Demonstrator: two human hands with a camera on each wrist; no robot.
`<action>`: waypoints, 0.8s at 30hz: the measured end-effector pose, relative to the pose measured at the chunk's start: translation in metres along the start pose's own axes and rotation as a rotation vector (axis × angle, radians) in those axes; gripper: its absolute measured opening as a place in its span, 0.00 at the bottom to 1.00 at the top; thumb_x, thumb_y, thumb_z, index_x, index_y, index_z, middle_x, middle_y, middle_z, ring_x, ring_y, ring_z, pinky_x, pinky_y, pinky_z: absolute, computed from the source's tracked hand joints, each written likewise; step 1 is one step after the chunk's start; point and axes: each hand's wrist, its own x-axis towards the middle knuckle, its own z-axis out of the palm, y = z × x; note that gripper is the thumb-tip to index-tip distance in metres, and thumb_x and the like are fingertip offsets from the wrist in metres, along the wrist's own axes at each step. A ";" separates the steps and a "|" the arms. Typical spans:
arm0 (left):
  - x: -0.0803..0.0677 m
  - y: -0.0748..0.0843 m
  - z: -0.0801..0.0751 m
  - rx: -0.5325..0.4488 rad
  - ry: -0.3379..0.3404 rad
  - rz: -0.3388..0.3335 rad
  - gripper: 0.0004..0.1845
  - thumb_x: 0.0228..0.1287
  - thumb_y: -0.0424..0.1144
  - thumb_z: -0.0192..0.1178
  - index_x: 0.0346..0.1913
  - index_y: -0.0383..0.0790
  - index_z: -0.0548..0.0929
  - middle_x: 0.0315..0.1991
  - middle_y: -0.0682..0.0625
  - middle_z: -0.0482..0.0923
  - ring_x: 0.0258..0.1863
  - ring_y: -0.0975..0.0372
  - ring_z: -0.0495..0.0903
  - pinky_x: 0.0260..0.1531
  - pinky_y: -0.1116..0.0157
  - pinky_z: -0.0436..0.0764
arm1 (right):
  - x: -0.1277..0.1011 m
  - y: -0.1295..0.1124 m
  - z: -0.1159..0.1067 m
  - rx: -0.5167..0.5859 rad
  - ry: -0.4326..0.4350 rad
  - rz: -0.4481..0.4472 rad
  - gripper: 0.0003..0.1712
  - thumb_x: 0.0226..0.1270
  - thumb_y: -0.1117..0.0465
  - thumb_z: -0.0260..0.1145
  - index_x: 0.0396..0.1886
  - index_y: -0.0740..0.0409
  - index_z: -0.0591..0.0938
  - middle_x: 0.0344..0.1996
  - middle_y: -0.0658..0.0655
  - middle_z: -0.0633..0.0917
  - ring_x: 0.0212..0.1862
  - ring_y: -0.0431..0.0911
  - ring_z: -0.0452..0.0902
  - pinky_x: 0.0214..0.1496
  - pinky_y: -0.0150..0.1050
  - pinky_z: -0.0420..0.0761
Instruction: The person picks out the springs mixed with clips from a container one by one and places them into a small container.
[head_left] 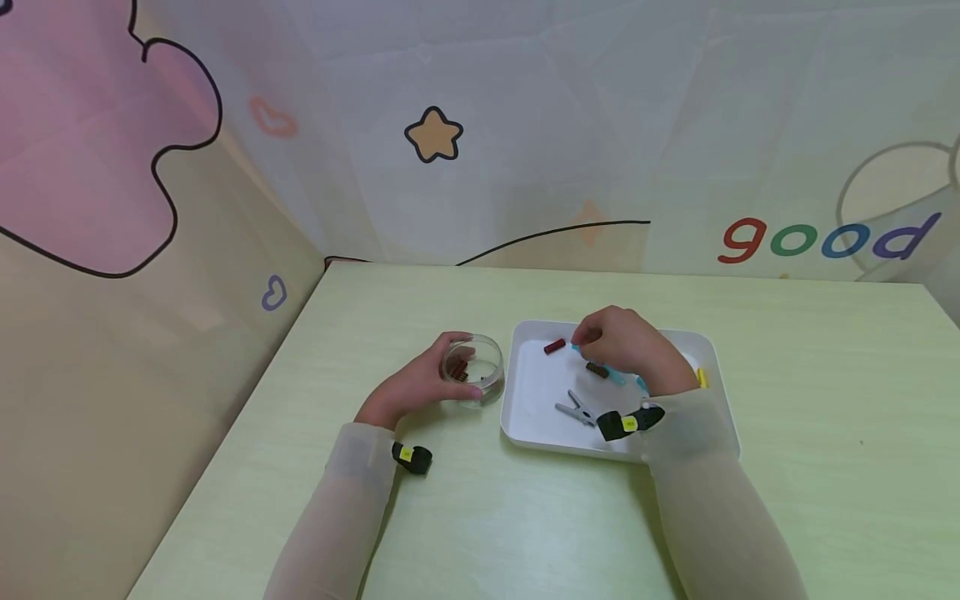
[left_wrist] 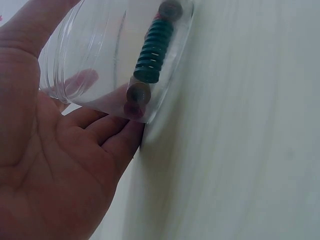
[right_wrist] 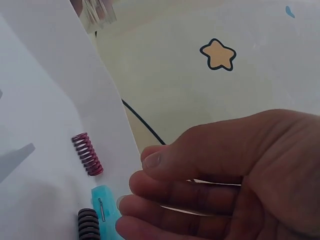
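My left hand (head_left: 416, 383) grips a clear round jar (head_left: 491, 360) from its left side, thumb at the front. Inside, the left wrist view shows a green coil spring (left_wrist: 153, 50) between the round ends of other springs. Over the white tray (head_left: 528, 421), my right hand (head_left: 622, 343) has its fingers loosely bent, and nothing shows between thumb and fingers. Its fingertips are close to a light-blue clothespin (right_wrist: 103, 210). Beside that clothespin lies a dark spring (right_wrist: 89, 224), and a red spring (right_wrist: 87, 154) lies to the left of the fingertips.
In the tray's front part lies a grey clothespin (head_left: 576, 410). A yellow piece (head_left: 702, 377) is by the right wall, and another light-blue piece (head_left: 642, 383) shows beside the right wrist. The tray stands just right of the jar on the pale table (head_left: 450, 517). Behind rises a printed backdrop (head_left: 525, 167).
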 end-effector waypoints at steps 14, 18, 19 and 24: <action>-0.002 0.003 0.000 -0.002 -0.005 -0.004 0.48 0.46 0.53 0.76 0.68 0.62 0.57 0.70 0.50 0.66 0.66 0.57 0.69 0.67 0.54 0.67 | 0.002 0.005 0.004 -0.001 -0.003 0.028 0.14 0.60 0.65 0.60 0.44 0.61 0.85 0.34 0.55 0.85 0.34 0.47 0.76 0.35 0.35 0.75; -0.002 0.003 0.000 -0.009 -0.005 0.001 0.48 0.46 0.52 0.76 0.68 0.62 0.58 0.69 0.50 0.67 0.65 0.57 0.70 0.67 0.55 0.67 | 0.003 0.005 0.004 -0.011 -0.002 0.028 0.13 0.60 0.65 0.60 0.44 0.61 0.85 0.35 0.55 0.86 0.35 0.48 0.76 0.36 0.36 0.75; -0.002 0.003 0.000 -0.010 -0.006 0.001 0.48 0.46 0.52 0.76 0.68 0.62 0.57 0.69 0.50 0.66 0.65 0.57 0.70 0.67 0.55 0.67 | 0.003 0.005 0.004 -0.013 -0.003 0.031 0.13 0.61 0.65 0.60 0.44 0.60 0.85 0.36 0.55 0.86 0.36 0.48 0.76 0.36 0.36 0.75; -0.001 0.003 0.000 -0.008 -0.008 -0.005 0.48 0.46 0.53 0.76 0.68 0.62 0.57 0.70 0.50 0.66 0.66 0.57 0.70 0.67 0.55 0.67 | 0.003 0.005 0.005 -0.030 -0.005 0.045 0.13 0.61 0.64 0.61 0.44 0.60 0.85 0.40 0.57 0.86 0.39 0.49 0.76 0.39 0.38 0.76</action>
